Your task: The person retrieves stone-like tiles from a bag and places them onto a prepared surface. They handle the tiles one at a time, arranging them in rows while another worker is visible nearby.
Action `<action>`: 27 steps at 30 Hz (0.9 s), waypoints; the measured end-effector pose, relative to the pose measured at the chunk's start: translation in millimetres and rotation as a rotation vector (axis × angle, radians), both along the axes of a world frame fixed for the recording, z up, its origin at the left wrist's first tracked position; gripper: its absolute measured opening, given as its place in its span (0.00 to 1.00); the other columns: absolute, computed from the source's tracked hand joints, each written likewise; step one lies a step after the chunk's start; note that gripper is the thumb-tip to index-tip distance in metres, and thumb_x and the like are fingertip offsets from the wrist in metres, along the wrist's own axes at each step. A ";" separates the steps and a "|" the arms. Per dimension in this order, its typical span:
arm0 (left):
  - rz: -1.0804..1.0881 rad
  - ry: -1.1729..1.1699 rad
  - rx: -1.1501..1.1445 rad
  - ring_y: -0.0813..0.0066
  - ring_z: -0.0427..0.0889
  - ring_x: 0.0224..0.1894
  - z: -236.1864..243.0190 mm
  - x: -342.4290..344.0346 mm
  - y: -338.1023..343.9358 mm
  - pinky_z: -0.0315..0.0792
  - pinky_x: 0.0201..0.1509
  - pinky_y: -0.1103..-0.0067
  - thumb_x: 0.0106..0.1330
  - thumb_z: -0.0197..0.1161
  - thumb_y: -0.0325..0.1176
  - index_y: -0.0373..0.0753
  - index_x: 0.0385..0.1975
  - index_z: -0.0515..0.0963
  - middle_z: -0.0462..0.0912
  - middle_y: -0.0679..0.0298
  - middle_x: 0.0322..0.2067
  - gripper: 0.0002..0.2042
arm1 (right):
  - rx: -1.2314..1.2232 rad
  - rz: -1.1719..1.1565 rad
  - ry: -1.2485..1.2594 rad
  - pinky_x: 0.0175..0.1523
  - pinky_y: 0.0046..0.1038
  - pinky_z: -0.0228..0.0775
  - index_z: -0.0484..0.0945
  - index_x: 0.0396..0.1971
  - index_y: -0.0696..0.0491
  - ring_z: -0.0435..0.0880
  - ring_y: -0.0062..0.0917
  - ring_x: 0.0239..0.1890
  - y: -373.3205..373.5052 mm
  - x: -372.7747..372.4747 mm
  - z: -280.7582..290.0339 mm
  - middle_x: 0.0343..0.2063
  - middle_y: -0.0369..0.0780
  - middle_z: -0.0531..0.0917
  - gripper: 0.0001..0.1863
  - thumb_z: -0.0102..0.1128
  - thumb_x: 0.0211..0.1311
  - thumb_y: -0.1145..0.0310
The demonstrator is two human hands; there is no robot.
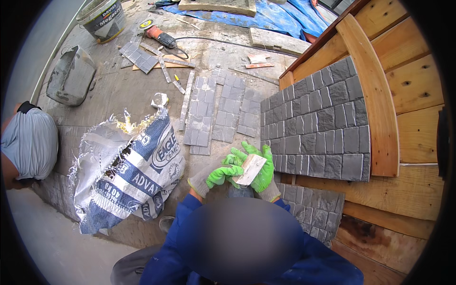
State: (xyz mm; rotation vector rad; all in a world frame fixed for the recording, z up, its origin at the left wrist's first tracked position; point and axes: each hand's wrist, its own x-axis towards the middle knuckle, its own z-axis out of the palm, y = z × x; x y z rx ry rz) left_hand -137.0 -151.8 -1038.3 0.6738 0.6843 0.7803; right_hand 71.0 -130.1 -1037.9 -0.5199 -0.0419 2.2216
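Step, apparently handling: partly open right hand (264,175) cradles pale slab (252,169), left hand (219,175) curls alongside, grip unclear; next move likely needs steady support.

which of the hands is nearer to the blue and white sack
Left. The left hand is to the sack's right, with a gap between; the right hand is farther right, holding the pale block.

Block (251,169) matt, chalky; tile panel (316,126) rough, stone-like; plank (375,99) smooth wood; sack (135,178) woven plastic
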 end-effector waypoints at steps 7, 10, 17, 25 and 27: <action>-0.107 0.482 -0.028 0.70 0.88 0.35 15.3 -14.1 20.1 0.81 0.40 0.72 0.71 0.65 0.40 0.35 0.46 0.82 0.88 0.62 0.38 0.14 | -0.005 0.016 -0.157 0.56 0.42 0.82 0.72 0.60 0.53 0.83 0.36 0.54 -13.6 -22.0 -6.1 0.52 0.43 0.81 0.21 0.60 0.73 0.60; -0.225 1.161 0.724 0.58 0.89 0.40 43.4 -35.8 41.7 0.83 0.43 0.68 0.66 0.69 0.42 0.34 0.42 0.84 0.88 0.56 0.32 0.16 | -0.019 -0.165 -0.356 0.59 0.48 0.81 0.71 0.62 0.53 0.83 0.38 0.56 -5.0 -15.1 13.9 0.53 0.44 0.81 0.22 0.59 0.74 0.61; 0.511 1.818 0.840 0.51 0.81 0.56 30.0 -70.8 100.4 0.77 0.56 0.62 0.62 0.71 0.51 0.43 0.71 0.64 0.76 0.48 0.59 0.40 | 0.379 -0.162 0.252 0.66 0.56 0.73 0.70 0.65 0.57 0.79 0.48 0.62 67.4 -20.0 178.0 0.56 0.48 0.81 0.29 0.57 0.74 0.52; 0.847 0.202 0.061 0.71 0.79 0.22 -26.1 -103.2 144.9 0.76 0.29 0.74 0.73 0.61 0.54 0.38 0.36 0.77 0.79 0.62 0.26 0.21 | 0.680 -0.045 0.492 0.70 0.54 0.71 0.75 0.61 0.58 0.77 0.43 0.64 103.4 -40.3 310.2 0.56 0.46 0.82 0.24 0.56 0.75 0.56; 0.954 0.168 0.020 0.75 0.72 0.17 19.8 -109.5 143.6 0.72 0.24 0.75 0.75 0.58 0.55 0.42 0.24 0.72 0.71 0.66 0.18 0.23 | 0.684 -0.077 0.337 0.68 0.55 0.73 0.75 0.61 0.57 0.78 0.46 0.62 102.3 -33.8 302.3 0.55 0.48 0.82 0.24 0.55 0.76 0.56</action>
